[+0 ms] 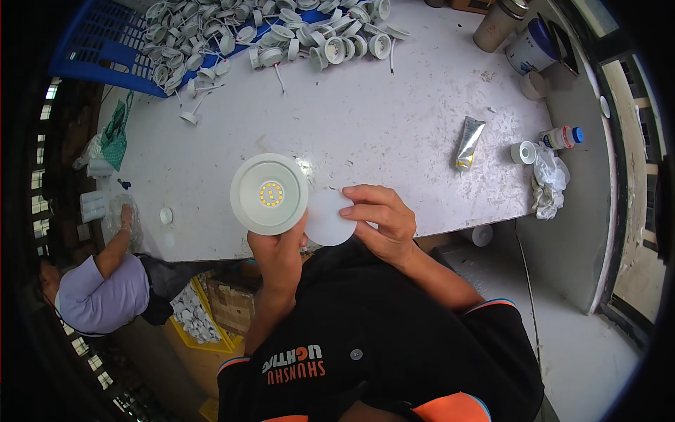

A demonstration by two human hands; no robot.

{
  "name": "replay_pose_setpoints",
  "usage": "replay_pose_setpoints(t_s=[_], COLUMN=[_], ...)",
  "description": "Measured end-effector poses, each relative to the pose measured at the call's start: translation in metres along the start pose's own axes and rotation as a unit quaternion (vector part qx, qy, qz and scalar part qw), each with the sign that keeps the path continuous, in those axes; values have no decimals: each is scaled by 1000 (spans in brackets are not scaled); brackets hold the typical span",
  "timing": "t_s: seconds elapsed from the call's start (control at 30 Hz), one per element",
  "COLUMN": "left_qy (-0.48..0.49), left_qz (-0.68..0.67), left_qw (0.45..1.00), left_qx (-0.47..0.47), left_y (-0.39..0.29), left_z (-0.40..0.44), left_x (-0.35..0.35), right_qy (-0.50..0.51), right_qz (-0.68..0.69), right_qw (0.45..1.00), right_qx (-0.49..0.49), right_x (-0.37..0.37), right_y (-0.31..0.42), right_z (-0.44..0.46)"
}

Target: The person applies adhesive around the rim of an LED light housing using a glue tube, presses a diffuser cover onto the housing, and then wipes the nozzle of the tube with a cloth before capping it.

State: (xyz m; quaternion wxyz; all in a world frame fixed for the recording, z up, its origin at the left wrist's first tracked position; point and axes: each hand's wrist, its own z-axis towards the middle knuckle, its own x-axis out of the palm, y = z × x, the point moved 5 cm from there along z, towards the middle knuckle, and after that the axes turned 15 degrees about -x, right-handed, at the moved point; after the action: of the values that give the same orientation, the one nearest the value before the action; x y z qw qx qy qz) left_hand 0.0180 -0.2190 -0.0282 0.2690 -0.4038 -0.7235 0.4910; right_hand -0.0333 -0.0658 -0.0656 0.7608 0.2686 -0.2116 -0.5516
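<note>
My left hand (278, 260) grips a round white downlight housing (242, 200) from below, its open face turned up at me. A ring of small yellow LED chips (271, 194) shows at the bottom of the housing. Just to the right, my right hand (383, 221) pinches a thin, translucent white diffuser disc (329, 219) by its right edge. The disc's left edge comes up against the housing's rim; whether they touch I cannot tell. Most fingers of my left hand are hidden behind the housing.
A blue crate (119, 67) and a pile of small white lamp parts (281, 35) fill the back left. On the right are a silver tube (469, 144), a blue-capped bottle (562, 137) and a flask (499, 24). A co-worker (105, 295) works at the left.
</note>
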Motion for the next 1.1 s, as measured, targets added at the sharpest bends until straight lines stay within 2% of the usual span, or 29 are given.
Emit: replay_pose_setpoints(t_s=[0.1, 0.17, 0.2, 0.27, 0.43, 0.53, 0.63, 0.7, 0.77, 0.8, 0.83, 0.87, 0.9, 0.93, 1.0, 1.1], left_qy=[25, 50, 74, 69, 74, 41, 73, 41, 44, 46, 49, 53, 58, 61, 89, 116], left_qz=[-37, -64, -90, -88, -98, -74, -24, 27, 21, 16, 15, 11, 8, 10, -19, -67], left_qw=[999, 996, 992, 992, 990, 992, 995, 999, 999, 999, 999, 998, 998, 998, 994, 986], left_qx=[-2, -22, -44, -51, -71, -92, -70, -3, -9, -15, -16, -19, -23, -23, -63, -95], left_y=[1, 4, 6, 9, 11, 10, 20, 21, 22, 22, 22, 22, 21, 18, 15, 19], left_z=[3, 7, 9, 12, 14, 11, 14, 14, 15, 14, 14, 15, 14, 14, 13, 16], left_x=[0, -6, -7, -8, -7, -6, -12, -16, -17, -17, -16, -15, -14, -13, -7, 0], right_qy=[3, -22, -23, -66, -59, -53, -85, -104, -154, -154, -97, -34, -36, 46, 125, 140], right_qz=[-2, 54, 54, 173, 213, 228, 264, 283, 219, 217, 83, -55, -58, -111, -166, -216], right_qw=[999, 988, 988, 896, 869, 849, 827, 816, 866, 866, 954, 992, 992, 993, 976, 963], right_qx=[-40, 144, 143, 403, 443, 473, 489, 494, 422, 423, 272, 108, 108, 23, -60, -83], right_x=[-3, -2, -2, 4, 8, 13, 12, 12, 3, 4, -1, -1, -5, -5, -2, -3], right_y=[3, -10, -8, -19, -13, -13, -16, -20, -21, -19, -8, 8, 11, 20, 26, 26], right_z=[2, -5, -1, -9, -6, -9, -17, -28, -33, -33, -17, -4, 1, 10, 13, 3])
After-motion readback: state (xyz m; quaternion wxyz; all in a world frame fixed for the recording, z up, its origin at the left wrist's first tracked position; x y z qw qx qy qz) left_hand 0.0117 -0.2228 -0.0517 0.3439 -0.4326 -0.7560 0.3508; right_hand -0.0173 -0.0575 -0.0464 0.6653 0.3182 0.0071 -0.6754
